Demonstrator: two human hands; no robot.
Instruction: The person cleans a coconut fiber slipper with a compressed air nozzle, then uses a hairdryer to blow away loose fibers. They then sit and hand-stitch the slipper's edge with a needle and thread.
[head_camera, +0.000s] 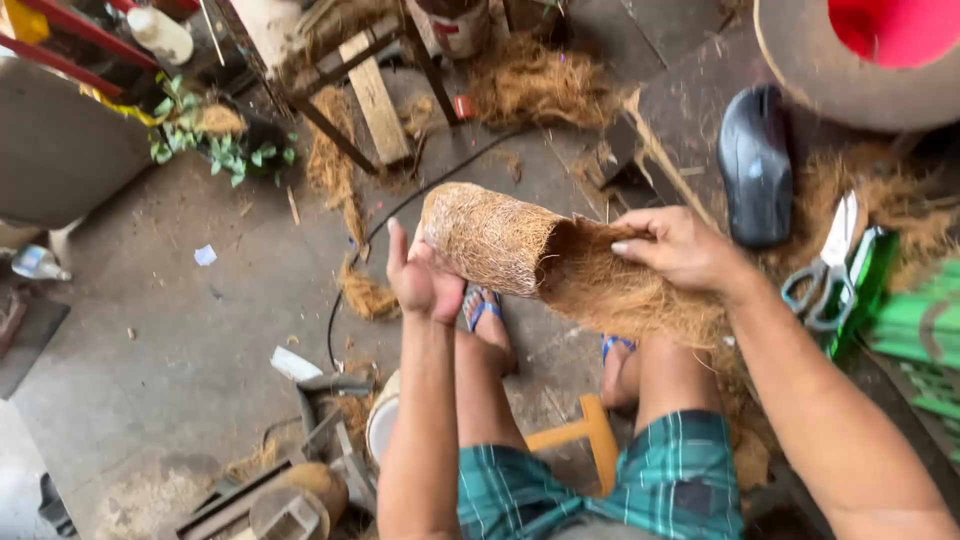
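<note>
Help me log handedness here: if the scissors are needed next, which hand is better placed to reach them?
Probably the right hand. It grips the coir sheet's edge on the side where the scissors lie, beside the green box. The left hand supports the far end, across the body.
</note>
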